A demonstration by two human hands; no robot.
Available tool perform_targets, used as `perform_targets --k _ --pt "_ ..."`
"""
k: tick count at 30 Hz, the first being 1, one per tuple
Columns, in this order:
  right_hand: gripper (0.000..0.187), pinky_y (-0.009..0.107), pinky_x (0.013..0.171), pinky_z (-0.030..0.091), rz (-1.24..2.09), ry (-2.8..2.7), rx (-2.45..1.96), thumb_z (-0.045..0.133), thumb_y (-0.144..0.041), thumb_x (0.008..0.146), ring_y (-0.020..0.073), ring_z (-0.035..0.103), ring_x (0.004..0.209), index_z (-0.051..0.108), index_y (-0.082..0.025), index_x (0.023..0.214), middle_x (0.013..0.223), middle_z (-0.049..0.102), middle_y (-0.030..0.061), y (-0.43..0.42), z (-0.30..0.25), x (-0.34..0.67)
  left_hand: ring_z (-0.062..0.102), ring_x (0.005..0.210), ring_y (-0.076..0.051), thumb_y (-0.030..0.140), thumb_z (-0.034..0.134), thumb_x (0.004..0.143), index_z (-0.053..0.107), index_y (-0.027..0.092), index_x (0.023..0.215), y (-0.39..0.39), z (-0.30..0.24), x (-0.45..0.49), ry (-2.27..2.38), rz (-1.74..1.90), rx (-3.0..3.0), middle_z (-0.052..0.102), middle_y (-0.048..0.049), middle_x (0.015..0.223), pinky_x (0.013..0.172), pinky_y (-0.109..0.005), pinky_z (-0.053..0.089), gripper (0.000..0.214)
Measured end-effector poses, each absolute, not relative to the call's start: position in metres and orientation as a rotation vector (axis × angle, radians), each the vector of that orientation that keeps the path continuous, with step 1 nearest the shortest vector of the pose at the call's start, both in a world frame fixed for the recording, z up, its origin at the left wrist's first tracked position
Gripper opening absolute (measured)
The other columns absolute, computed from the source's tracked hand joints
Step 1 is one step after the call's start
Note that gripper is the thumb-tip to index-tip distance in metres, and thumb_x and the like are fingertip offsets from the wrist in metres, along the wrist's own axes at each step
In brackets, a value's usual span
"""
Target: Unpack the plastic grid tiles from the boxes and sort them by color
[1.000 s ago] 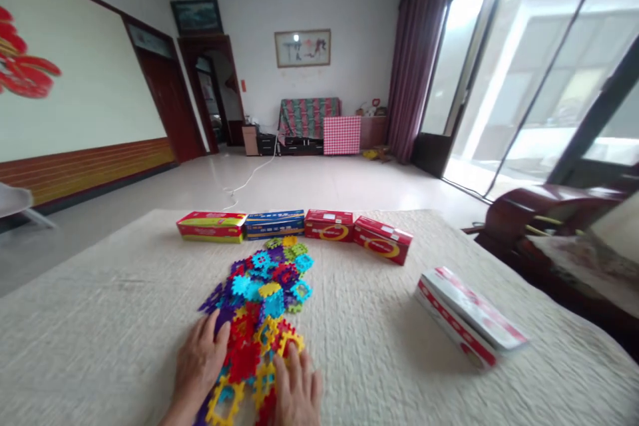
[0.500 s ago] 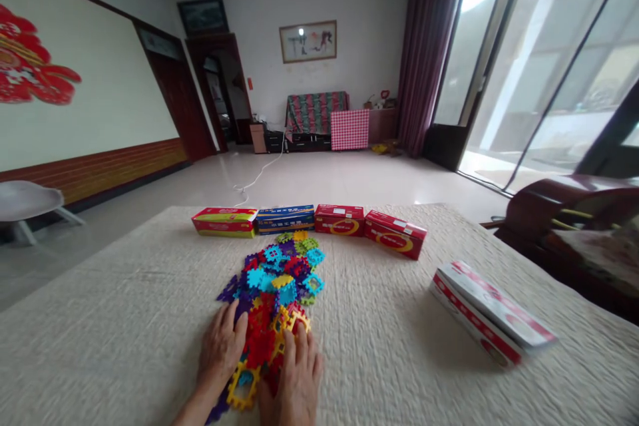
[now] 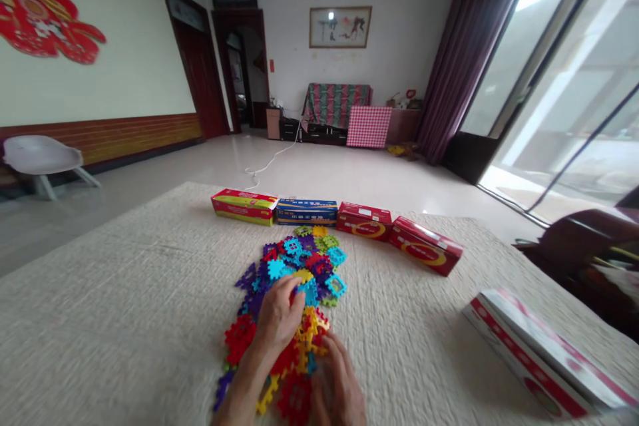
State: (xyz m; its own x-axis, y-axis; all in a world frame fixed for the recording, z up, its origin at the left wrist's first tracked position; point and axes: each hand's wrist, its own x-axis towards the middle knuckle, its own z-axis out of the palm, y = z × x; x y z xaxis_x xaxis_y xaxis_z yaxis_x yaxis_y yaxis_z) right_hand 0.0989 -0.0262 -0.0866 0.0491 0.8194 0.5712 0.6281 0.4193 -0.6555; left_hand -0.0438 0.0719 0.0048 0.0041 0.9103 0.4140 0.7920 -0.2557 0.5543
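Observation:
A heap of colourful interlocking plastic tiles (image 3: 299, 266) lies on a cream textured cloth (image 3: 124, 306) in front of me. My left hand (image 3: 277, 319) reaches into the middle of the heap, fingers curled down onto the tiles near a blue and a yellow piece. My right hand (image 3: 339, 383) rests at the near edge of the heap, fingers spread over red and yellow tiles. Neither hand has lifted a tile off the cloth.
Beyond the heap a row of boxes lines the far edge: a red-and-green box (image 3: 243, 206), a blue box (image 3: 307, 211), and two red boxes (image 3: 364, 221) (image 3: 425, 254). A larger red-and-white box (image 3: 544, 356) lies at the right. A white chair (image 3: 42, 160) stands left.
My left hand has moved forward from the heap's left edge into its middle. My right hand stayed near the front edge. The view has swung left and tilted down a little.

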Motion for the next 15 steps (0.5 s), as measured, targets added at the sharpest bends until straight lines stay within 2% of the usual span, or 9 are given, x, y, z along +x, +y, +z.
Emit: perform_targets --k 3,9,11,15 --pt "0.051 0.035 0.102 0.047 0.178 -1.702 -1.335 0.039 -0.013 0.085 0.0207 0.053 0.126 0.04 -0.021 0.136 0.137 0.053 0.0096 -0.027 -0.084 0.101 0.061 0.114 -0.024 0.023 0.044 0.086 0.068 0.02 0.109 0.055 -0.008 -0.034 1.742 1.033 2.21 0.067 -0.0108 0.119 0.102 -0.04 0.048 0.033" --pt "0.045 0.041 0.092 0.052 -0.087 -1.834 -1.433 0.046 -0.017 0.085 0.0267 0.058 0.119 0.048 -0.019 0.13 0.131 0.061 0.0105 -0.021 -0.074 0.094 0.052 0.127 -0.022 0.02 0.041 0.089 0.055 0.018 0.132 0.032 -0.03 -0.059 1.748 1.058 2.238 0.055 -0.0104 0.138 0.107 -0.039 0.046 0.045" --pt "0.042 0.041 0.089 0.052 -0.103 -1.834 -1.504 0.045 -0.017 0.086 0.0269 0.06 0.116 0.052 -0.021 0.127 0.127 0.064 0.0096 -0.018 -0.073 0.092 0.052 0.127 -0.022 0.018 0.039 0.09 0.055 0.017 0.132 0.028 -0.034 -0.066 1.739 1.06 2.251 0.055 -0.0107 0.139 0.107 -0.038 0.046 0.045" --pt "0.036 0.04 0.085 0.053 -0.045 -1.772 -1.522 0.047 -0.018 0.086 0.0238 0.064 0.102 0.055 -0.021 0.12 0.114 0.068 0.0094 -0.01 -0.068 0.087 0.053 0.126 -0.025 0.019 0.047 0.088 0.06 0.021 0.127 0.017 -0.037 -0.07 1.746 0.97 2.359 0.054 -0.0104 0.139 0.104 -0.041 0.048 0.041"
